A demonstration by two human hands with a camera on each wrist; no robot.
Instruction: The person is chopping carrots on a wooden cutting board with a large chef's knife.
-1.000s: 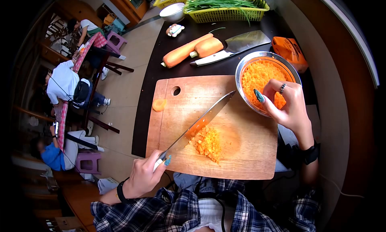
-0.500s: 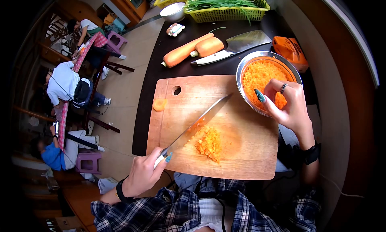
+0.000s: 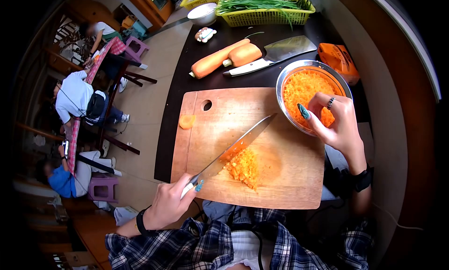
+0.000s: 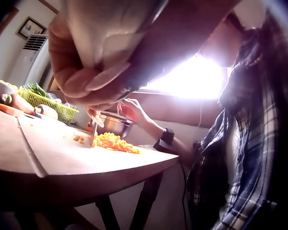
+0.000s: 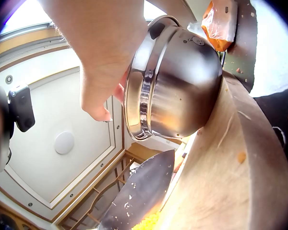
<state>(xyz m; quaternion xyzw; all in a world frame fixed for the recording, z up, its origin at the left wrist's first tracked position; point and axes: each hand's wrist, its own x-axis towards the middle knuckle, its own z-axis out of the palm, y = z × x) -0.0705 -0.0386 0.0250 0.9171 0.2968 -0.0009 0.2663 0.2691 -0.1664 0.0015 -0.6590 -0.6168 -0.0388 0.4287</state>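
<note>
1. Head view: the left hand (image 3: 169, 203) has its fingers curled round the handle of a knife (image 3: 234, 146), whose blade slants across a wooden cutting board (image 3: 299, 181). A carrot pile (image 3: 244, 168), finely chopped, lies on the board, touching or just beside the blade.
2. Same view: the right hand (image 3: 337, 123) is at the near side of a metal bowl (image 3: 279, 91) of minced carrot (image 3: 306, 85), fingers bent and thumb extended; whether it grips anything, I cannot tell.
3. Same view: a carrot slice (image 3: 187, 121) lies near the board's hole. Beyond the board are two peeled carrots (image 3: 215, 62), a cleaver (image 3: 291, 47), an orange packet (image 3: 337, 63) and a yellow basket (image 3: 264, 19) of green stalks.
4. Left wrist view: the left hand's fingers wrap the pale handle; the blade stands upright beside the carrot pile.
5. Right wrist view: the right hand reaches over the metal bowl's rim; its grasp is partly hidden. Orange flecks cling to the knife.
</note>
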